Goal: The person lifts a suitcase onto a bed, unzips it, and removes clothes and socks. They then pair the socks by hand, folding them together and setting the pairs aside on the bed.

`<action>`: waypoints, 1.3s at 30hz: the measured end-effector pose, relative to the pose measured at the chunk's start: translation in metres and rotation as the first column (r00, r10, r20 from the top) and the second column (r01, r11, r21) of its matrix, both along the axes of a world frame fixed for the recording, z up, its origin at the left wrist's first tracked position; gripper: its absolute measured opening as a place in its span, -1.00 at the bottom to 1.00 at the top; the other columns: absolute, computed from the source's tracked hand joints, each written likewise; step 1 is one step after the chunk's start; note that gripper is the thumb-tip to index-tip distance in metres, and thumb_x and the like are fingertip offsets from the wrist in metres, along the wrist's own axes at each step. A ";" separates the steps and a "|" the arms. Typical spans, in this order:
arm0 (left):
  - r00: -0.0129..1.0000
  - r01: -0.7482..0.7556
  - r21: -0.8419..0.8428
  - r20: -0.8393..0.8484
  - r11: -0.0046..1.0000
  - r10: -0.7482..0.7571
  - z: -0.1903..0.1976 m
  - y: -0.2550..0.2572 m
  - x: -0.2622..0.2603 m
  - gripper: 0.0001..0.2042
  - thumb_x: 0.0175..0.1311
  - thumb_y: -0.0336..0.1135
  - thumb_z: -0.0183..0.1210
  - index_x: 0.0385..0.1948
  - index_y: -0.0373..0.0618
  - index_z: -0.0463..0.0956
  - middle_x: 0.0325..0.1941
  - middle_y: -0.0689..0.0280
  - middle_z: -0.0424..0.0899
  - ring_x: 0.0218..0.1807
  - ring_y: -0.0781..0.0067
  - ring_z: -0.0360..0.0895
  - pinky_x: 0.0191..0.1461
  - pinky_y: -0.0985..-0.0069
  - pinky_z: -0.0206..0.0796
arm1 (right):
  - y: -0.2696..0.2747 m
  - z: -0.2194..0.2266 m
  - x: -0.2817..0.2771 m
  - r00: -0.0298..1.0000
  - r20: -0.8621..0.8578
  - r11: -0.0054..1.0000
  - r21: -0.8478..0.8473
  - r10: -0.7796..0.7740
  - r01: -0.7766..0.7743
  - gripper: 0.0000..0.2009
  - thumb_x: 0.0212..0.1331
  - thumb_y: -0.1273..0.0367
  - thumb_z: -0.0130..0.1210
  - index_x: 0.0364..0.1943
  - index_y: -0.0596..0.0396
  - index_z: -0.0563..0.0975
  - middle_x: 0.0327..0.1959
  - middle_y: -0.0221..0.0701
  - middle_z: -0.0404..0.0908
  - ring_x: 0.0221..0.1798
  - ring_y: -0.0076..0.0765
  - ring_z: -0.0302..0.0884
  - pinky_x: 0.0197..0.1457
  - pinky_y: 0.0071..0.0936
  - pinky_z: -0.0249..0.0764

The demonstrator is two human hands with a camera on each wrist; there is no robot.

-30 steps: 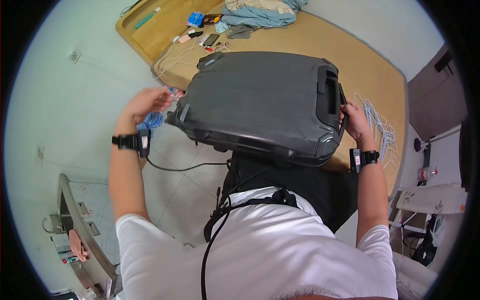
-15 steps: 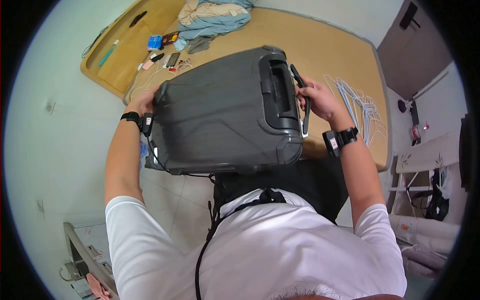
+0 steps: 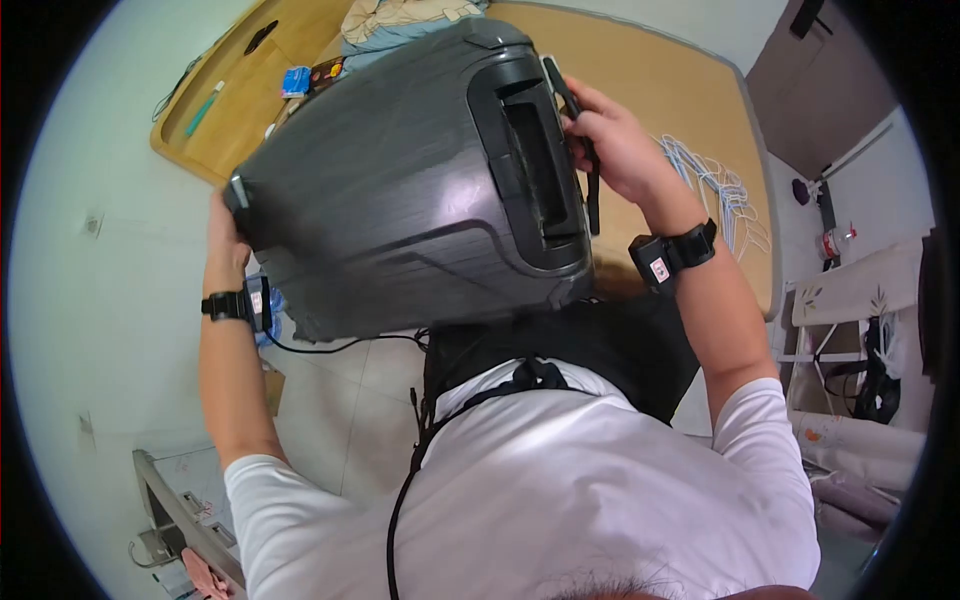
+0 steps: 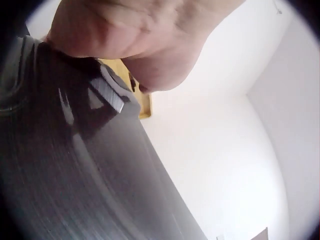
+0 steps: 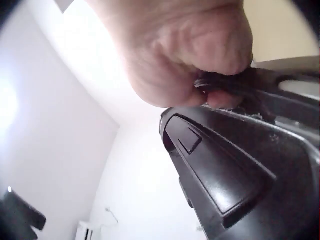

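Observation:
A dark grey hard-shell suitcase (image 3: 370, 200) fills the middle of the head view, tilted and held up in front of the body between both hands. My right hand (image 3: 622, 150) grips the black side handle (image 3: 593, 200) at its right end, beside the recessed pull-handle slot. In the right wrist view, fingers wrap round that handle (image 5: 272, 95). At the opposite end, my left hand (image 3: 226, 238) holds the lower-left corner, its fingers hidden behind the shell. The left wrist view shows the palm (image 4: 125, 35) against the edge near a shiny corner piece (image 4: 107, 95).
A bed or wide tan platform (image 3: 660, 85) lies behind the suitcase, with white wire hangers (image 3: 715, 190) on its right side. Bedding (image 3: 400, 20) and a blue packet (image 3: 295, 82) are at the back. A black cable (image 3: 350, 350) runs from the left wrist to the waist.
The left hand has moved from beside the suitcase onto its left end. The suitcase has come up closer to the head and tilted, its handle end shifting left and upward with the right hand.

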State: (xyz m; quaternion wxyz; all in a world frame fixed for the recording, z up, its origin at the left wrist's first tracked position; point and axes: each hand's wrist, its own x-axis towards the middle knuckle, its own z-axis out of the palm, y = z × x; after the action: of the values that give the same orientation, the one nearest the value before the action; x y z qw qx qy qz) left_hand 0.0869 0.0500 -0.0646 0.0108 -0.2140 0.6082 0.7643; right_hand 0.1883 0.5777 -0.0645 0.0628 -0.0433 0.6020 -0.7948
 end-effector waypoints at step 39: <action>0.729 -0.541 -0.108 -0.555 0.834 0.401 -0.047 0.015 0.248 -0.68 0.53 -0.17 0.08 -0.01 -0.30 0.52 -0.19 0.17 0.68 -0.28 0.44 0.60 -0.03 0.42 0.47 | 0.043 -0.142 -0.058 0.959 0.030 0.871 -0.412 -0.281 0.268 -0.51 0.48 0.11 -0.16 0.26 0.18 0.47 0.21 -0.19 0.59 0.25 -0.11 0.53 0.37 -0.14 0.40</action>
State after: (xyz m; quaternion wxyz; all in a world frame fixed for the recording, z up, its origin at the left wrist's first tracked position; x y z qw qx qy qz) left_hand 0.3350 0.0650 -0.1113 -0.3752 -0.1517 0.6088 0.6823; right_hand 0.1304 0.6205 -0.2062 -0.0702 0.0182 0.4217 -0.9038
